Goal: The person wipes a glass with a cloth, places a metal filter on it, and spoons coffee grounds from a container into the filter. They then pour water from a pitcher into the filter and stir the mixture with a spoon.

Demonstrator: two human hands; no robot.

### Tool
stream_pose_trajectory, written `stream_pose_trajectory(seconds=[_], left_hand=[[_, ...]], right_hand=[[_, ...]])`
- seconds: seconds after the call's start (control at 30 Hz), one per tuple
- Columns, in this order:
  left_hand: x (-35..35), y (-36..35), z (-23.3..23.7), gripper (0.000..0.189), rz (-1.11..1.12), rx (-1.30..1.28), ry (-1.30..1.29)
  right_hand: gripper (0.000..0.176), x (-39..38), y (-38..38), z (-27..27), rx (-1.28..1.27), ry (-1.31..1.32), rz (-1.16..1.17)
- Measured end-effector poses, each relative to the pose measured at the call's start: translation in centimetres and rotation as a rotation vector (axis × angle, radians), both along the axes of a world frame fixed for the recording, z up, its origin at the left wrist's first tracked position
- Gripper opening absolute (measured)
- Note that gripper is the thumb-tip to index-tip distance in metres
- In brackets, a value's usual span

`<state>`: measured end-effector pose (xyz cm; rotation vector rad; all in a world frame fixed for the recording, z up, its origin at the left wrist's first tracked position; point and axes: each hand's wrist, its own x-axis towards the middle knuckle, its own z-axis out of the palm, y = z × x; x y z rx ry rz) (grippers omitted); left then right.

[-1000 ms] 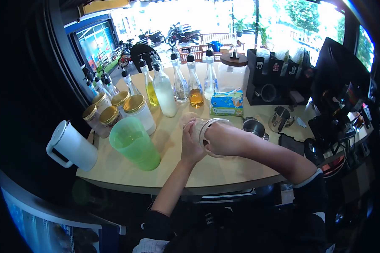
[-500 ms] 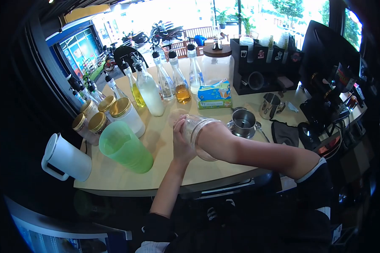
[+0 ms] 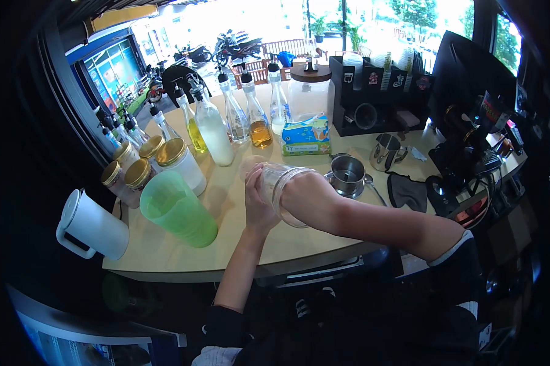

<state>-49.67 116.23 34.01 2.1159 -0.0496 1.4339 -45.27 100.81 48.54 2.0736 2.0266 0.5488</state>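
A clear glass jar (image 3: 273,178) is tilted on its side above the front middle of the table, its mouth towards the right. My left hand (image 3: 258,204) is wrapped round the outside of the jar near its base. Through the mouth goes my right hand (image 3: 305,194), and its fingers are inside the jar, hidden by the hand and the rim. Whether those fingers hold anything cannot be made out. Just behind the jar's base, a pale round shape (image 3: 251,165) shows on the table side.
A green pitcher (image 3: 180,210) and a white jug (image 3: 98,226) stand left, near gold-lidded jars (image 3: 172,152). Behind are pourer bottles (image 3: 214,134) and a tissue pack (image 3: 305,137). To the right are a metal cup (image 3: 347,174), a steel pitcher (image 3: 385,152) and a dark cloth (image 3: 407,194).
The whole view has shifted slightly, with the table objects a little further left. Both hands keep their places on and in the jar.
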Motion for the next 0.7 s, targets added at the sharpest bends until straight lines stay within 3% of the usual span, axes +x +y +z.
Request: stream_pose_trajectory(seconds=[0.03, 0.1, 0.33, 0.4, 0.43, 0.5, 0.7], left_hand=[[0.0, -0.1, 0.1, 0.115, -0.002, 0.0, 0.0], [-0.3, -0.8, 0.8, 0.093, 0.01, -0.021, -0.034], [-0.2, -0.5, 0.2, 0.092, 0.064, 0.006, -0.003], [0.0, -0.2, 0.0, 0.113, 0.017, -0.004, 0.02], [0.0, -0.2, -0.3, 0.113, 0.018, -0.005, 0.02], [-0.2, -0.9, 0.5, 0.091, 0.053, -0.013, 0.002], [-0.3, -1.1, 0.8, 0.092, 0.046, -0.001, 0.01]], right_hand=[[0.012, 0.2, 0.1, 0.0, -0.046, 0.018, 0.009], [0.012, 0.1, 0.1, 0.4, -0.08, 0.021, 0.014], [0.006, 0.0, -0.4, 1.0, -0.057, 0.115, 0.021], [0.006, 0.1, -0.5, 1.0, -0.055, 0.147, 0.02], [0.006, 0.1, -0.6, 1.0, -0.051, 0.18, 0.017], [0.006, -0.2, -0.8, 1.5, -0.075, 0.183, 0.001], [0.007, -0.2, -1.2, 1.7, -0.111, 0.213, -0.016]])
